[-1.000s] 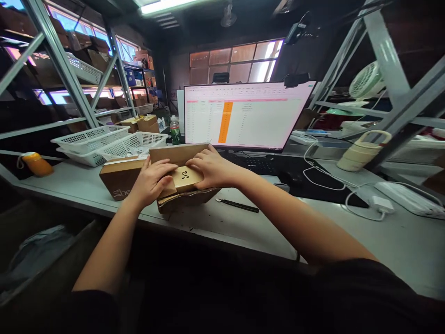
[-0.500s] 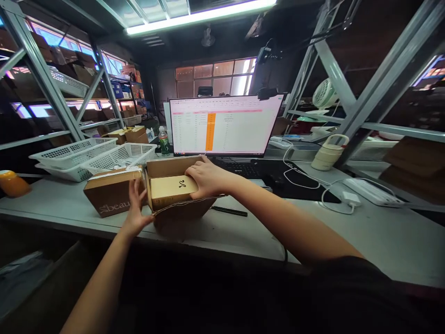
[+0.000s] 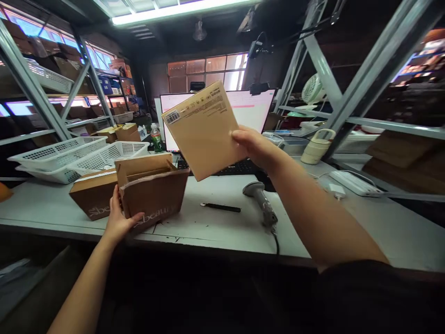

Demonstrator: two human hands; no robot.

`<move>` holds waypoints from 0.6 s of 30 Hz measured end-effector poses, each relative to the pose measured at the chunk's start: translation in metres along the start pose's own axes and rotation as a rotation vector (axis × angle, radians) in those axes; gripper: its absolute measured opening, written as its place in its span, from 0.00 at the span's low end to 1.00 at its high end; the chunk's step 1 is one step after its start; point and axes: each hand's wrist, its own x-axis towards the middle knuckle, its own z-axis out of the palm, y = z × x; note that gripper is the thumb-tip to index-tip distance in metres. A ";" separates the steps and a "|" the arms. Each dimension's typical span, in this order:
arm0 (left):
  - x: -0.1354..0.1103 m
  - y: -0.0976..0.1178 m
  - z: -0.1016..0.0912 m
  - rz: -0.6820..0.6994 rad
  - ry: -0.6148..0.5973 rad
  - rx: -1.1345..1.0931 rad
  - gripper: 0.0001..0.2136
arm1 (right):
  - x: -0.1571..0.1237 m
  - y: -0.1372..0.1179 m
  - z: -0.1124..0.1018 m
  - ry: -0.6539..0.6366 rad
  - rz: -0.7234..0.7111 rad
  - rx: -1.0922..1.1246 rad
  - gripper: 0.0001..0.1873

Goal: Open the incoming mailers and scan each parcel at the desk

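Observation:
My right hand (image 3: 255, 146) grips the right edge of a flat tan box (image 3: 205, 134), raised and tilted in front of the monitor. A barcode label and small print show along its upper edge. Below and to the left, my left hand (image 3: 120, 218) holds the left side of an open brown carton (image 3: 156, 197), thumb on its front face and fingers behind the corner. The carton leans a little, with its flaps up and its inside mostly hidden. Close beside it stands a second brown carton (image 3: 92, 197).
A black pen-like tool (image 3: 222, 207) and a grey barcode scanner (image 3: 260, 202) lie on the white table (image 3: 215, 236). White baskets (image 3: 107, 157) stand at the back left, near a green bottle (image 3: 156, 138). Behind the tan box are the monitor (image 3: 259, 113) and keyboard.
My right hand has lifted the tan box out of the open carton, up and to the right. My left hand and the carton have shifted left, and the scanner now shows.

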 end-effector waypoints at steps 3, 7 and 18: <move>-0.004 -0.003 0.020 -0.112 0.051 0.037 0.61 | -0.019 0.023 0.004 0.063 0.177 0.108 0.35; -0.015 0.000 0.041 -0.167 0.154 0.014 0.61 | -0.054 0.052 0.027 0.020 0.291 0.150 0.37; -0.101 0.093 0.099 0.013 -0.352 -0.610 0.52 | -0.120 0.099 0.102 -0.054 0.439 0.341 0.37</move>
